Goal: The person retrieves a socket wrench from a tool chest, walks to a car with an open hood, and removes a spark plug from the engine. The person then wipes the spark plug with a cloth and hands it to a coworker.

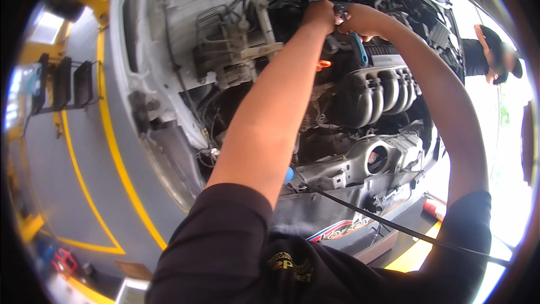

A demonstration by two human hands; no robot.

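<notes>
both arms reach up and away over the open front of a car, into the far part of the engine bay. the left hand is curled, its back toward the view; its fingertips are hidden, so i cannot tell whether it pinches anything. the right hand is bent inward just beside it, fingers curled and pointing toward the left one; its grip cannot be made out either. between the two sits a small dark part, partly covered by fingers. a blue handle shows just below the right hand, slanting down over the engine, near the silver curved pipes. an orange loop sits beside the left forearm.

nearer the body, a blue cap peeks out by the left forearm, and a thin black rod runs from the car's front edge across to the right sleeve. yellow lines mark the grey floor at left. at far right is another person in dark clothes.
</notes>
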